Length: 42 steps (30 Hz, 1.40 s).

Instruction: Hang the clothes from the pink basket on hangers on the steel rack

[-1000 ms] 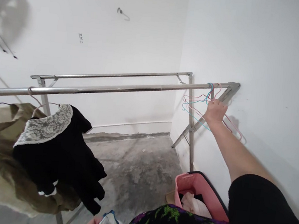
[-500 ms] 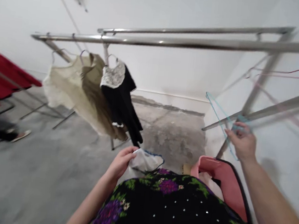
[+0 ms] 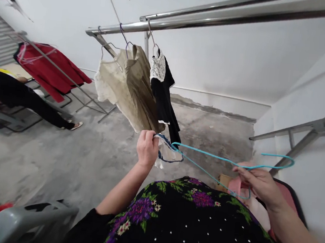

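Observation:
In front of my body, my left hand (image 3: 147, 149) is closed on a white garment with blue trim (image 3: 168, 151) and holds it up by its edge. My right hand (image 3: 262, 185) grips a light blue clothes hanger (image 3: 211, 155) near the base of its hook, which points right. The hanger's far corner reaches the garment's trimmed opening; I cannot tell whether it is inside. Most of the garment below the opening is hidden from me.
A metal rack rail (image 3: 219, 20) crosses ahead, carrying a black dress with a lace collar (image 3: 166, 87), an olive garment (image 3: 141, 84) and a cream top (image 3: 109, 75). A pink basket (image 3: 290, 202) sits at right, a grey stool (image 3: 24, 219) at lower left. Another person's leg (image 3: 45, 105) shows left.
My right hand has brought the blue hanger from the rack at right over to the garment. My left hand has raised the garment slightly. The view has turned left.

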{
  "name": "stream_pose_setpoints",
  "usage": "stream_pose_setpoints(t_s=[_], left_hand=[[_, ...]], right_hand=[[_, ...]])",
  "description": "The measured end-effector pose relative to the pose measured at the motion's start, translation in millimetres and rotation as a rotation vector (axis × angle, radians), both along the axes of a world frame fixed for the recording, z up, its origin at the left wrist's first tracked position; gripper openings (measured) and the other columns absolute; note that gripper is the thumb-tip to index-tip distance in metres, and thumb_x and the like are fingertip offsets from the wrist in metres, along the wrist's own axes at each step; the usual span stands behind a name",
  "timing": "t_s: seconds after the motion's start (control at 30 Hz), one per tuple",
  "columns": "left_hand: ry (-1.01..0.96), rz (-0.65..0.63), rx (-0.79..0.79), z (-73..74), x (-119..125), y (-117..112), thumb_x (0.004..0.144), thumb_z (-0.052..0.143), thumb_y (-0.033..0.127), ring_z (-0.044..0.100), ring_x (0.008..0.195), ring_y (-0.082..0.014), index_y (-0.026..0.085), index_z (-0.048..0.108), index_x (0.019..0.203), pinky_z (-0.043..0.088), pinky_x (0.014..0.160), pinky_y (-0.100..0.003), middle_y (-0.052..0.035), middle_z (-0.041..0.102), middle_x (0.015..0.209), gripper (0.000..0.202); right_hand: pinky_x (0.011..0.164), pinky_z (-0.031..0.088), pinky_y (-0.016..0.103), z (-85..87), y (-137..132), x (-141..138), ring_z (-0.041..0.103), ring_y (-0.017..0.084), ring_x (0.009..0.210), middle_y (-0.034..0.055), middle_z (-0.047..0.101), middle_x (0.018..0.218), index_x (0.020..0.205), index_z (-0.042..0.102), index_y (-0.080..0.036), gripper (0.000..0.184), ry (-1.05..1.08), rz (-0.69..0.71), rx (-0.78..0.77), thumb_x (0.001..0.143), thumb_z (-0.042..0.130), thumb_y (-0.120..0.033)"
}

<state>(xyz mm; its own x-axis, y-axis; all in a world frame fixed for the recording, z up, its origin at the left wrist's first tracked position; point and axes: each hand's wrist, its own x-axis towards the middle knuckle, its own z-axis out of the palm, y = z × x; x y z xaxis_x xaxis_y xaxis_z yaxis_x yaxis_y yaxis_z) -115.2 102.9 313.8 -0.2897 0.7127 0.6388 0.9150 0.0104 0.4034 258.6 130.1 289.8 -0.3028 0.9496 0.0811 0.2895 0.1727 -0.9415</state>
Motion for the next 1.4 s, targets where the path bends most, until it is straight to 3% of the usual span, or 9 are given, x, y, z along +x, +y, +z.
stream_pose_setpoints(t_s=[0.13,0.27,0.4,0.6,0.87,1.07,1.2,1.3,1.4], left_hand=[[-0.311,-0.015,0.011,4.1,-9.1,7.3,0.089,0.046,0.025,0.048,0.074,-0.0144,0.021,0.049,0.081,0.039,0.071,-0.025,0.0007,0.048,0.077,0.01],[-0.565,-0.115,-0.056,-1.0,-13.7,11.0,0.091,0.041,0.034,0.039,0.06,-0.011,0.021,0.042,0.071,0.034,0.058,-0.021,0.005,0.038,0.064,0.024],[-0.395,-0.072,-0.141,0.2,-16.3,5.4,0.086,0.049,0.034,0.038,0.058,-0.0103,0.02,0.044,0.068,0.03,0.057,-0.021,0.0063,0.037,0.06,0.022],[-0.136,0.073,-0.237,8.0,-19.3,-0.8,0.082,0.056,0.03,0.04,0.058,-0.011,0.021,0.048,0.069,0.027,0.058,-0.022,0.0056,0.045,0.061,0.018],[0.068,0.075,-0.337,-9.0,-10.5,-2.1,0.085,0.057,0.027,0.051,0.066,-0.0147,0.021,0.052,0.075,0.026,0.059,-0.025,0.0005,0.057,0.072,0.013],[-0.027,-0.134,-0.358,-13.4,30.9,-5.7,0.083,0.055,0.02,0.051,0.066,-0.0136,0.02,0.051,0.075,0.031,0.06,-0.024,0.0018,0.054,0.07,0.009],[-0.093,-0.503,-0.375,-4.5,42.6,-7.8,0.082,0.058,0.021,0.051,0.065,-0.0122,0.019,0.055,0.085,0.037,0.059,-0.022,0.0024,0.054,0.073,0.005],[0.086,-0.693,-0.263,14.9,33.0,-9.7,0.086,0.06,0.028,0.057,0.085,-0.0166,0.017,0.057,0.107,0.045,0.073,-0.028,-0.0063,0.061,0.097,0.024],[0.426,-0.608,-0.16,33.4,20.2,-5.3,0.094,0.049,0.026,0.055,0.105,-0.023,0.018,0.055,0.117,0.041,0.088,-0.037,-0.0104,0.062,0.106,0.026]], right_hand=[[0.075,0.051,0.034,3.8,-7.7,-39.6,0.064,0.023,0.081,0.0081,0.07,0.083,0.073,0.073,-0.024,0.041,-0.065,0.222,0.0,0.085,0.052,-0.057],[0.078,0.048,0.033,-7.9,-4.0,-77.5,0.062,0.022,0.082,0.0063,0.069,0.082,0.068,0.067,-0.021,0.045,-0.071,0.154,0.09,0.088,0.046,-0.055],[0.075,0.047,0.032,-18.5,2.2,-88.5,0.062,0.022,0.08,0.0054,0.067,0.077,0.062,0.062,-0.021,0.045,-0.081,0.044,0.141,0.088,0.046,-0.054],[0.073,0.046,0.03,-6.1,0.3,-71.2,0.059,0.019,0.076,0.0041,0.064,0.077,0.067,0.063,-0.022,0.039,-0.096,0.221,0.105,0.089,0.047,-0.05],[0.071,0.043,0.029,5.8,1.6,-73.3,0.056,0.018,0.073,0.0033,0.061,0.074,0.064,0.06,-0.021,0.041,-0.118,0.325,0.031,0.089,0.048,-0.051],[0.061,0.039,0.026,-32.1,14.8,-131.8,0.05,0.014,0.062,0.0013,0.054,0.064,0.066,0.059,-0.018,0.044,0.071,0.326,-0.037,0.088,0.048,-0.055],[0.046,0.026,0.023,-47.1,26.0,-146.0,0.031,0.008,0.044,-0.006,0.035,0.047,0.07,0.059,-0.015,0.046,0.265,0.371,-0.184,0.087,0.051,-0.057],[0.044,0.019,0.021,-42.6,35.3,-137.5,0.025,0.006,0.042,-0.0078,0.031,0.046,0.071,0.058,-0.015,0.045,0.398,0.354,-0.25,0.085,0.055,-0.058],[0.044,0.019,0.021,-30.8,42.8,-126.9,0.027,0.006,0.044,-0.007,0.033,0.049,0.072,0.058,-0.015,0.043,0.396,0.391,-0.25,0.084,0.057,-0.057]])
